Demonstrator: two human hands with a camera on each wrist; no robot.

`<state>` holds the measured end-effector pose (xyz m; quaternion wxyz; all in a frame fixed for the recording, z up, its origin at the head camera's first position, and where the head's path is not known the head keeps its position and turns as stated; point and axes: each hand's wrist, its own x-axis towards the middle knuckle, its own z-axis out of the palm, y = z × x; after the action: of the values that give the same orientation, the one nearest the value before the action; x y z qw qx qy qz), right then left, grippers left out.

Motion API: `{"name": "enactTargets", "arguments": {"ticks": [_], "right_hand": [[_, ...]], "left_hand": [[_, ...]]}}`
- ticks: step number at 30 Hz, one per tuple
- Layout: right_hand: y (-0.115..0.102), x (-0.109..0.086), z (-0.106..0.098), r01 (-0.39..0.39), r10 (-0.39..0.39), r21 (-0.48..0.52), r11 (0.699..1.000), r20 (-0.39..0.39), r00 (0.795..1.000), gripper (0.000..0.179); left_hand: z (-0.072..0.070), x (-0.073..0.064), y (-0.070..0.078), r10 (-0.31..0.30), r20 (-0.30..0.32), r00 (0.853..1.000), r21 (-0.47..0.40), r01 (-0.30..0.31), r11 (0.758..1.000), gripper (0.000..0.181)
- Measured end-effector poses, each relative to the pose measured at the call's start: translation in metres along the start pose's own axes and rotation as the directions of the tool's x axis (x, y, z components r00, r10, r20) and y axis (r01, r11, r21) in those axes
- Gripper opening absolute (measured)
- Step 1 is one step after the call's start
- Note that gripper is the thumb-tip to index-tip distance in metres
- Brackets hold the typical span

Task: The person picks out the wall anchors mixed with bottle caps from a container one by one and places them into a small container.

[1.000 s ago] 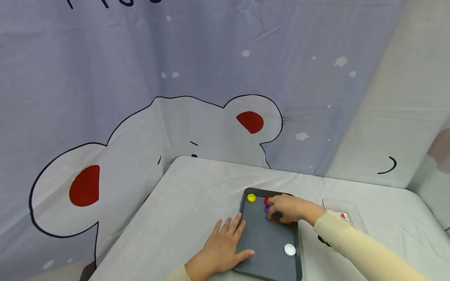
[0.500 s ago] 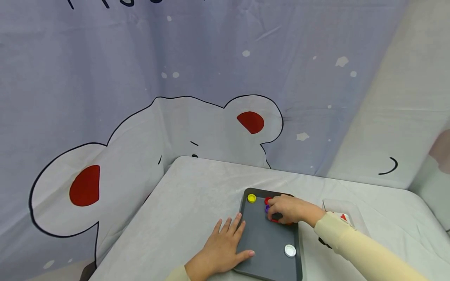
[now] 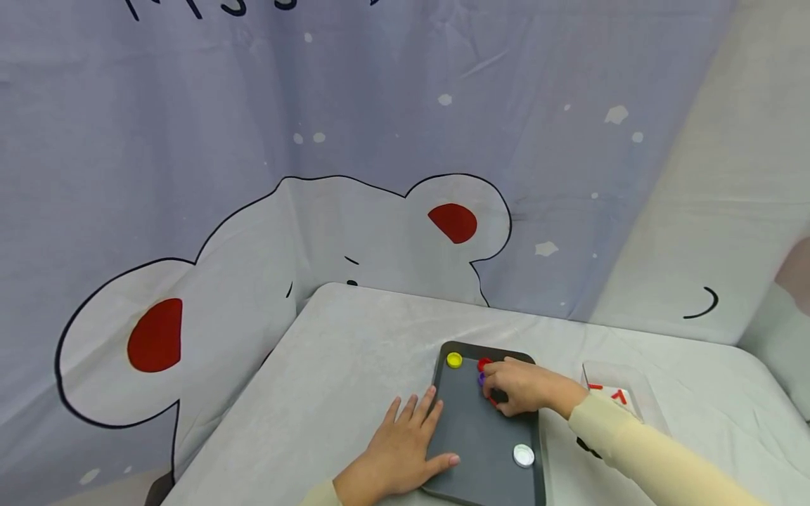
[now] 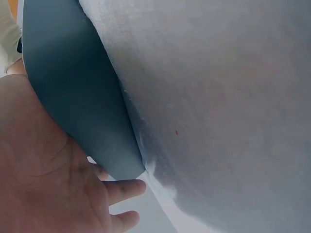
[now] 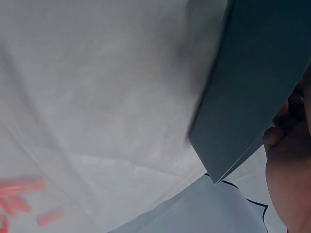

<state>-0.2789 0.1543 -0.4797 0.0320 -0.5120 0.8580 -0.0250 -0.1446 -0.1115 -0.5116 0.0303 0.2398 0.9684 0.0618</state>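
A dark grey rectangular tray (image 3: pixel 471 443) lies on the white cloth. My left hand (image 3: pixel 405 450) rests at its left edge with the fingers spread; the left wrist view shows the palm (image 4: pixel 48 179) beside the tray's outer wall (image 4: pixel 77 87). Over the tray's upper right part is my right hand (image 3: pixel 519 385), its fingers bent down among small round caps. A red cap (image 3: pixel 484 364) and a purple cap (image 3: pixel 482 379) show by the fingertips. A red piece (image 3: pixel 492 403) peeks out near the thumb. What lies under the fingers is mostly hidden, also in the right wrist view.
A yellow cap (image 3: pixel 454 360) sits in the tray's upper left corner, and a white cap (image 3: pixel 523 455) lies at lower right. Right of the tray stands a clear plastic box (image 3: pixel 645 393) containing red sticks (image 3: pixel 620 397). A printed curtain (image 3: pixel 380 105) hangs behind the table.
The right hand stays over the same caps, its thumb shifted slightly toward the tray's near side. An orange-red piece formerly showing below that hand is now covered. The left hand keeps its place.
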Motion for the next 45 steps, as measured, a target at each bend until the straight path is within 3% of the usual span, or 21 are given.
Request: {"name": "enactTargets", "arguments": {"ticks": [7, 13, 18, 21, 25, 28, 33, 36, 39, 45], "right_hand": [[0.002, -0.019, 0.003, -0.06, 0.083, 0.222, 0.973, -0.094, 0.992, 0.015], [0.0, -0.032, 0.007, -0.042, 0.149, 0.389, 0.92, -0.25, 0.957, 0.017], [-0.006, -0.04, 0.012, -0.02, 0.26, 0.522, 0.853, -0.39, 0.883, 0.018], [-0.013, -0.046, 0.016, -0.002, 0.359, 0.642, 0.767, -0.425, 0.831, 0.02], [-0.02, -0.055, 0.02, 0.043, 0.483, 0.784, 0.619, -0.423, 0.767, 0.021], [-0.022, -0.064, 0.021, 0.057, 0.555, 0.83, 0.555, -0.42, 0.718, 0.022], [-0.025, -0.08, 0.02, 0.048, 0.652, 0.854, 0.519, -0.431, 0.624, 0.022], [-0.025, -0.093, 0.017, 0.047, 0.691, 0.864, 0.501, -0.433, 0.579, 0.021], [-0.023, -0.108, 0.013, 0.04, 0.724, 0.873, 0.487, -0.429, 0.54, 0.021], [-0.013, -0.147, 0.008, 0.018, 0.766, 0.879, 0.476, -0.424, 0.483, 0.024]], "left_hand": [[0.001, 0.0, 0.002, 0.009, -0.017, 1.0, 0.014, -0.009, 1.0, 0.09], [-0.001, 0.001, -0.001, 0.005, -0.022, 1.0, 0.019, -0.005, 1.0, 0.091], [0.002, 0.004, -0.007, -0.007, -0.013, 1.0, 0.032, 0.008, 0.999, 0.091], [0.002, 0.003, -0.009, -0.02, 0.008, 1.0, 0.017, 0.019, 1.0, 0.091], [-0.001, 0.002, -0.009, -0.029, 0.033, 0.999, -0.008, 0.029, 1.0, 0.091], [-0.001, 0.002, -0.009, -0.02, 0.014, 1.0, -0.01, 0.02, 1.0, 0.091], [-0.001, 0.001, -0.013, -0.007, -0.015, 1.0, 0.001, 0.007, 1.0, 0.091], [-0.002, 0.0, -0.017, -0.008, -0.014, 1.0, 0.008, 0.008, 1.0, 0.091], [-0.005, -0.002, -0.019, -0.016, -0.005, 1.0, 0.004, 0.016, 1.0, 0.091], [-0.009, -0.003, -0.02, -0.021, 0.008, 1.0, 0.0, 0.021, 1.0, 0.09]]}}
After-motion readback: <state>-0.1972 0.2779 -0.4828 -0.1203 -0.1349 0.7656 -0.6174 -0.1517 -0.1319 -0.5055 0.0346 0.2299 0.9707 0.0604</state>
